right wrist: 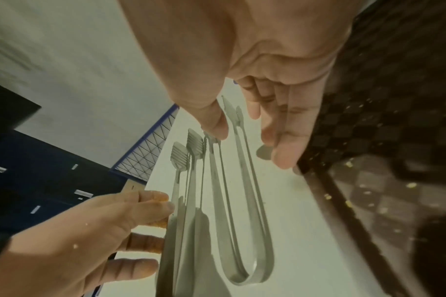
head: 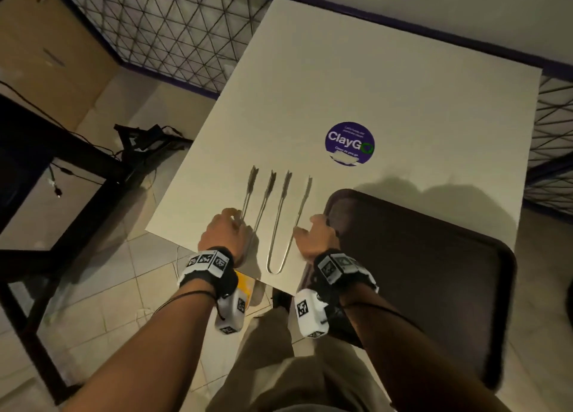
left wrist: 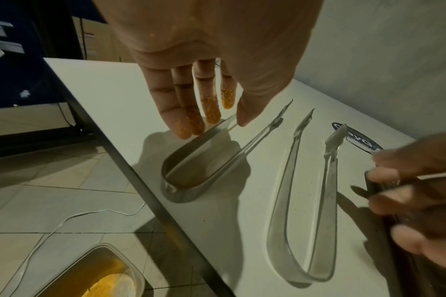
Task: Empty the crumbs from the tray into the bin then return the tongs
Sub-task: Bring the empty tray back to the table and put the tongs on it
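Note:
Two metal tongs lie side by side on the white table [head: 341, 86]. My left hand [head: 232, 218] is over the left tongs [head: 267, 191]; its straight fingertips [left wrist: 191, 124], coated in orange crumbs, touch one arm of the left tongs [left wrist: 176, 193]. My right hand [head: 310, 225] hovers with relaxed fingers by the right tongs [head: 274, 270], holding nothing, against the near-left corner of the dark brown tray [head: 418, 272]. The right wrist view shows my right hand [right wrist: 244, 136] above the right tongs [right wrist: 247, 279], and a few crumbs on the tray [right wrist: 394, 120].
A clear plastic bin [left wrist: 102, 277] with orange crumbs stands on the tiled floor under the table's near-left edge. A round purple sticker [head: 349, 143] lies beyond the tongs. A black frame [head: 62, 170] with cables stands to the left; wire mesh [head: 173, 30] runs behind.

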The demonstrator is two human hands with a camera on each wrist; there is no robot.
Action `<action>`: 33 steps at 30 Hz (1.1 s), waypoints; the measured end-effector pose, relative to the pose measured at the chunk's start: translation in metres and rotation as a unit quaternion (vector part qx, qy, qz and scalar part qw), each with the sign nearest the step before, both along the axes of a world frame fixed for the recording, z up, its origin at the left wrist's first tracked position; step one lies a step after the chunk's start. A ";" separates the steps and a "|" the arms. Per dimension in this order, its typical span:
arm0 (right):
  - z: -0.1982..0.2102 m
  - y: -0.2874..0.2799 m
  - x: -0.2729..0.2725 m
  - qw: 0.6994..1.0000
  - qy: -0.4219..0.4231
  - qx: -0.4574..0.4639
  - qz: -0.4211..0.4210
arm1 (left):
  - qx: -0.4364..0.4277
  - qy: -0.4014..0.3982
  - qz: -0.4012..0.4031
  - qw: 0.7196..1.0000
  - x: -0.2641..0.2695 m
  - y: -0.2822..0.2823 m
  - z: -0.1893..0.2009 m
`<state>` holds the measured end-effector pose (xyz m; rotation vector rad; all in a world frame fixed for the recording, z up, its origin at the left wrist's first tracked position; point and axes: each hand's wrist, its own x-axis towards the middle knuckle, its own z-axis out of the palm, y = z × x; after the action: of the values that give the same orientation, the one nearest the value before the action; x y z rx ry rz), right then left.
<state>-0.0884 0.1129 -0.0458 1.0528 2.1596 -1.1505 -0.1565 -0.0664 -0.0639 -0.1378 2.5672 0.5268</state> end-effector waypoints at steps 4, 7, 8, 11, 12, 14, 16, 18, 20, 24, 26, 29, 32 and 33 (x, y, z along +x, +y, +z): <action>-0.011 -0.017 -0.022 0.999 -0.037 0.021 -0.024 | -0.005 -0.019 -0.031 0.999 -0.006 0.002 -0.005; -0.018 -0.024 -0.032 0.997 -0.061 0.042 -0.029 | -0.007 -0.023 -0.035 0.999 -0.010 0.003 -0.005; -0.020 -0.026 -0.034 0.996 -0.065 0.048 -0.031 | -0.006 -0.022 -0.032 0.999 -0.012 0.002 -0.005; -0.023 -0.030 -0.038 0.995 -0.065 0.058 -0.038 | -0.002 -0.024 -0.038 0.999 -0.016 0.001 -0.007; -0.023 -0.030 -0.039 0.995 -0.066 0.055 -0.042 | 0.000 -0.024 -0.045 0.999 -0.017 0.001 -0.007; -0.022 -0.030 -0.038 0.996 -0.066 0.051 -0.037 | 0.002 -0.023 -0.054 0.998 -0.019 0.001 -0.008; -0.018 -0.028 -0.035 0.997 -0.060 0.051 -0.027 | 0.005 -0.012 -0.058 0.998 -0.020 0.000 -0.007; -0.011 -0.024 -0.029 0.998 -0.039 0.051 -0.012 | 0.015 0.007 -0.062 0.998 -0.018 -0.001 -0.004; -0.001 -0.017 -0.017 0.999 -0.014 0.033 0.003 | 0.030 0.019 -0.070 0.997 -0.014 0.001 0.004; 0.018 0.011 0.019 0.999 0.036 0.008 -0.012 | 0.072 0.053 -0.111 0.990 0.006 0.017 0.021; 0.024 0.032 0.043 0.998 0.050 0.031 -0.016 | 0.091 0.055 -0.135 0.985 0.019 0.033 0.026; 0.030 0.066 0.084 0.997 0.026 0.053 -0.055 | 0.108 0.040 -0.177 0.977 0.043 0.068 0.028; 0.029 0.096 0.122 0.991 -0.018 0.095 -0.093 | 0.116 0.009 -0.200 0.973 0.072 0.104 0.027; 0.028 0.105 0.134 0.989 -0.028 0.102 -0.101 | 0.113 -0.004 -0.206 0.972 0.082 0.116 0.025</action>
<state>0.0455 0.2176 -0.0174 1.4032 2.2010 -0.9865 -0.0748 0.0492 -0.0393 0.4617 2.4100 0.6442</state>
